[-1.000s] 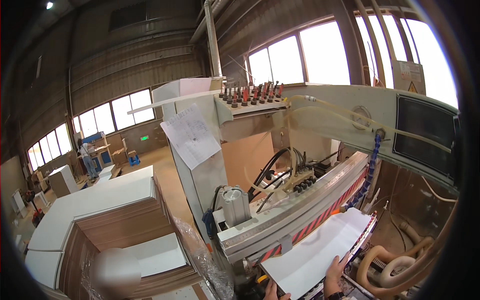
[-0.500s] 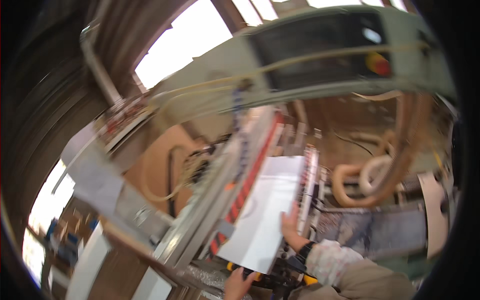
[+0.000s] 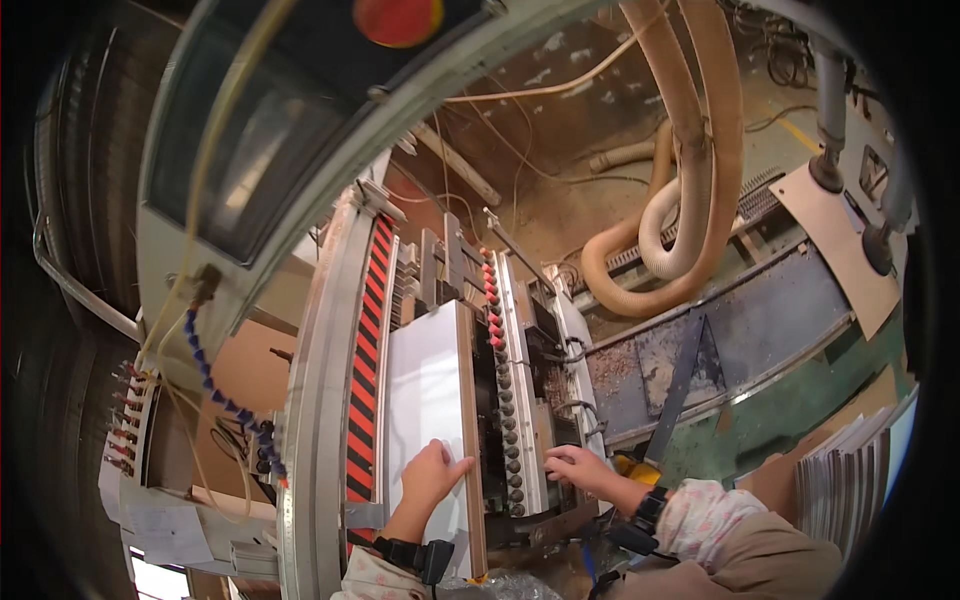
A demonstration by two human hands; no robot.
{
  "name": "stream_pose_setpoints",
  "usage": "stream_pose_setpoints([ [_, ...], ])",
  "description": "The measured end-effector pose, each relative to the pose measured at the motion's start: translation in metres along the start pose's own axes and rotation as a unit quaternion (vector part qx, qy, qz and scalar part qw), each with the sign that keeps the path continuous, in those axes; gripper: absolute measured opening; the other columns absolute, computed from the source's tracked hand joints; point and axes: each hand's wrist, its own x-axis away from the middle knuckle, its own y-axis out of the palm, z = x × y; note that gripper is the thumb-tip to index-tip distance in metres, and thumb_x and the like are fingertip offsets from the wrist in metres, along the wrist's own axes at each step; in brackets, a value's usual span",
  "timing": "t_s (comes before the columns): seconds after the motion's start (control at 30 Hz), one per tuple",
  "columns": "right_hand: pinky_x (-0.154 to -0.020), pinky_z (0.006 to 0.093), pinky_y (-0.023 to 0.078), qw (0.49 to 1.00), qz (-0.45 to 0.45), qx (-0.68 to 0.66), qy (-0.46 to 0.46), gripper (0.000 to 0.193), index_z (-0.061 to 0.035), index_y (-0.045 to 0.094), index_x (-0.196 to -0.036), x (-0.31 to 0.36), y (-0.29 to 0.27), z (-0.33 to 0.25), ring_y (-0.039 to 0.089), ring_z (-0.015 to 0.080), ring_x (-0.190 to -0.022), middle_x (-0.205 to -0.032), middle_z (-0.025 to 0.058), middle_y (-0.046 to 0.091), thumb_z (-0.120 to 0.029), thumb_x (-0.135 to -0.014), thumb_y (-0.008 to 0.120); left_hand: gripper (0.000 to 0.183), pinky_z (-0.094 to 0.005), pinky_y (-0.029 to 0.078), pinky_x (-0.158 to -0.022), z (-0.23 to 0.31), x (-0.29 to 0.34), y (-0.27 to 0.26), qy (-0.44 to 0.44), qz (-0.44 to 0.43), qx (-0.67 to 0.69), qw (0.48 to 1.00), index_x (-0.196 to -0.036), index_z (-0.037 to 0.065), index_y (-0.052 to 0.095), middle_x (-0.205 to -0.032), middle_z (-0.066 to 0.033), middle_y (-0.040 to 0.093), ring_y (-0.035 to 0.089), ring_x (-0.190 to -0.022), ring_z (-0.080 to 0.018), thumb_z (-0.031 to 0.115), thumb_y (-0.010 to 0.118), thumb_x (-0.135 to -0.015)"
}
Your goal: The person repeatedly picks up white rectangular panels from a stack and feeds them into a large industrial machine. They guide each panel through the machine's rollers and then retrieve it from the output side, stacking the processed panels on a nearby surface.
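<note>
A long white panel [image 3: 428,372] with a raw brown edge lies lengthwise in the machine, between a red-and-black striped guard and a row of rollers. My left hand [image 3: 430,474] rests on its near half, fingers on the white face and thumb spread toward the brown edge. To the right, my right hand [image 3: 582,470] is off the panel, beside a pale metal rail [image 3: 524,405]. Its fingers are loosely bent and apart, with nothing seen in them. Dark straps with small black boxes circle both wrists.
The striped guard [image 3: 368,360] and a grey beam run along the left. Overhead hangs a control housing [image 3: 270,130] with a red knob. Thick tan hoses [image 3: 690,215] loop at the far right. Stacked boards [image 3: 850,475] stand at the right, near a debris-strewn metal bed [image 3: 740,350].
My view has swung rightward and down. My left hand has gone from the panel's near end onto its face; my right hand has left the panel's right edge for the rail beside it.
</note>
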Motion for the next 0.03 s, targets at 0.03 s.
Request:
stream_pose_setpoints([
  [0.03,-0.087,0.031,0.044,0.999,-0.014,-0.008,0.03,0.051,0.0001,0.047,-0.121,0.0003,-0.0145,0.0062,0.058,0.0205,-0.094,-0.108,0.0155,0.058,-0.031,-0.083,0.059,0.052,-0.0391,0.047,-0.061,0.003,-0.0057,0.0047,0.0,-0.009,-0.006,1.0,-0.085,0.003,0.054,-0.076,-0.0129,0.061,0.06,-0.07,-0.0297,0.051,0.066,-0.069],
])
